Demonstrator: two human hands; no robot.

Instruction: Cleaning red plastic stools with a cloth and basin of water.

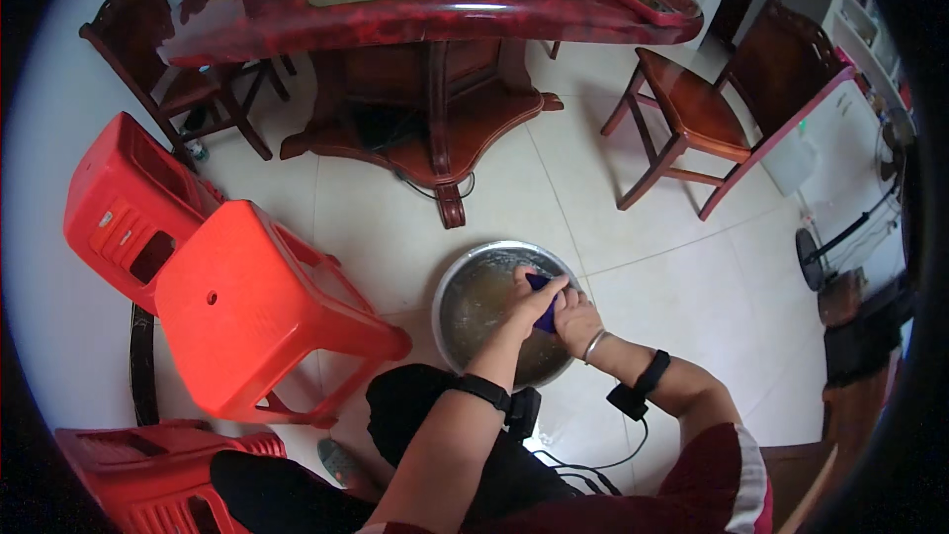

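Note:
A round metal basin point(436, 314) stands on the floor in front of me, with cloudy, greyish-brown water point(474, 305) in it. Over its right half, both my hands are closed around a dark purple cloth point(546, 318), bunched so that only part of it shows. My left hand point(532, 303) grips it from the left, thumb stretched across the top. Against its right side press the curled fingers of my right hand point(576, 323), below a silver bangle on that wrist. The fingers hide the cloth's full shape.
Close on my left stand a red plastic stool point(232, 302) and red plastic chairs point(138, 193). Ahead is a dark red table point(435, 25) on a wooden pedestal, with a wooden chair point(692, 104) at the right. Black cables point(583, 470) run below my forearms.

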